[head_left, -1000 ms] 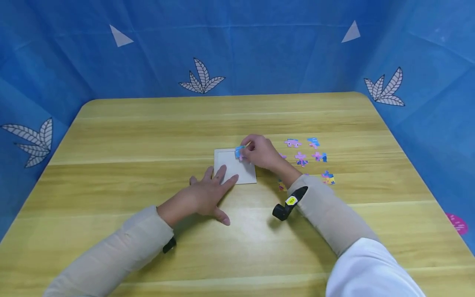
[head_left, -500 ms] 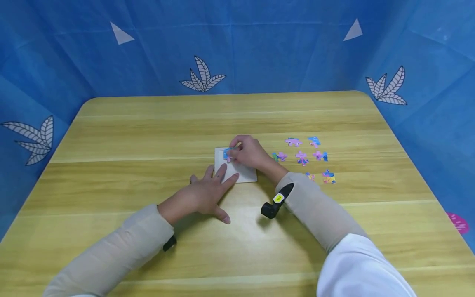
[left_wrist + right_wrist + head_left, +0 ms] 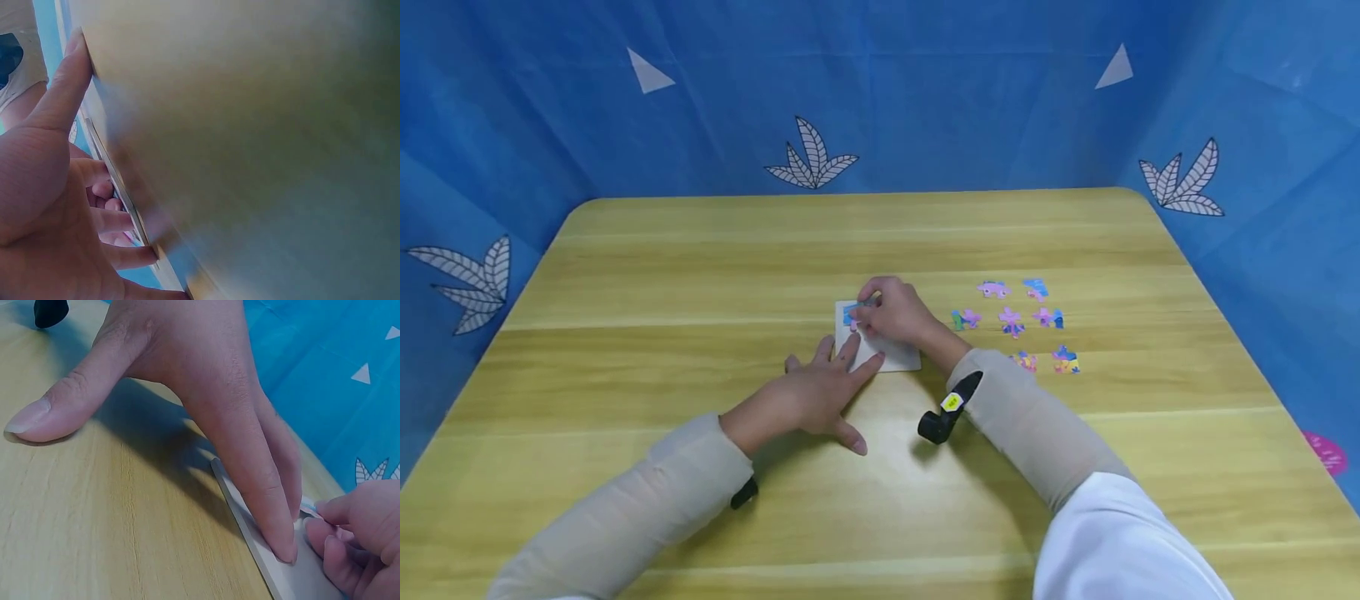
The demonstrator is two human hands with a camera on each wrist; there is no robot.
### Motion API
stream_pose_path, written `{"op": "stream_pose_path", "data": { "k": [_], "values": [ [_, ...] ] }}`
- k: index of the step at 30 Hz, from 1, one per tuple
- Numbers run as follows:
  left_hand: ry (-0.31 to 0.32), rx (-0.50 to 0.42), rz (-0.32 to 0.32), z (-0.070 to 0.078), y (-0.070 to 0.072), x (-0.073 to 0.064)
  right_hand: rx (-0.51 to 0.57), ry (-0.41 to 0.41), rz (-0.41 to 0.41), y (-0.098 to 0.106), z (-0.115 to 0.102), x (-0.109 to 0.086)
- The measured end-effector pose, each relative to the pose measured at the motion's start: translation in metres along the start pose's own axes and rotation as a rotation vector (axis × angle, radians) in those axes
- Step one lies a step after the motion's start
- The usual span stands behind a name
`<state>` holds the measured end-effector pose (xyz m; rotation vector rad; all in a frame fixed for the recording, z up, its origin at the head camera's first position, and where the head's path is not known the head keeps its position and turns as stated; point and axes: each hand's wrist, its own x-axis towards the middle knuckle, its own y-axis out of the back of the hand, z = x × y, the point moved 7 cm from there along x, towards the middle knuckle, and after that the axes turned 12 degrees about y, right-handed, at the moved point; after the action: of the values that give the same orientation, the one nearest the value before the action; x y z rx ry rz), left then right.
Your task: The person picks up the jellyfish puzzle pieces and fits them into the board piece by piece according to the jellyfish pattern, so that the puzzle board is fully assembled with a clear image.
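A small white puzzle tray [image 3: 898, 360] with a raised rim lies flat on the wooden table. Over its far left corner my right hand [image 3: 901, 315] pinches a blue and pink jigsaw piece [image 3: 849, 317] between thumb and fingers; the fingers partly cover it. In the right wrist view, that piece [image 3: 308, 508] is close over the tray surface. My left hand [image 3: 816, 397] is spread, its fingertips resting on the tray's left and near side, its thumb out on the table. The left wrist view has the fingers along the tray edge [image 3: 119, 181].
Several loose jigsaw pieces [image 3: 1011, 320] lie in rough rows right of the tray, some close to the right forearm. A blue curtain [image 3: 925, 117] with leaf prints stands behind the table. A black wrist camera [image 3: 936, 425] hangs below the right sleeve.
My right hand has carried the jigsaw piece leftward across the tray to its far left corner and lowered it a little. My left hand has stayed in place.
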<state>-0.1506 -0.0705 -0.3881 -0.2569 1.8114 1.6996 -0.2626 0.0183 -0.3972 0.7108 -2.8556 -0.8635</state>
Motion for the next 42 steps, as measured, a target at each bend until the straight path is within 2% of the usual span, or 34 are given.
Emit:
{"op": "stream_pose_path", "data": {
  "k": [4, 13, 20, 25, 29, 35, 42],
  "values": [
    [-0.014, -0.011, 0.001, 0.004, 0.000, 0.001, 0.002, -0.026, 0.004, 0.002, 0.002, -0.002],
    [0.018, -0.006, 0.003, 0.003, -0.001, 0.001, -0.078, -0.061, -0.022, 0.002, 0.000, 0.002],
    [0.023, 0.001, -0.008, 0.001, -0.001, 0.000, -0.094, -0.093, -0.032, 0.000, 0.000, 0.004],
    [0.017, 0.012, 0.001, 0.001, 0.000, 0.000, -0.120, -0.080, -0.021, 0.001, -0.001, 0.005],
    [0.009, 0.011, 0.009, 0.001, 0.000, 0.000, -0.143, -0.038, -0.001, 0.003, -0.002, 0.002],
    [0.011, -0.009, 0.012, 0.002, 0.001, 0.001, -0.197, 0.046, 0.058, 0.025, 0.000, -0.008],
    [0.031, -0.026, -0.003, 0.000, 0.000, 0.000, -0.252, 0.081, 0.058, 0.062, 0.018, -0.024]
  ]
}}
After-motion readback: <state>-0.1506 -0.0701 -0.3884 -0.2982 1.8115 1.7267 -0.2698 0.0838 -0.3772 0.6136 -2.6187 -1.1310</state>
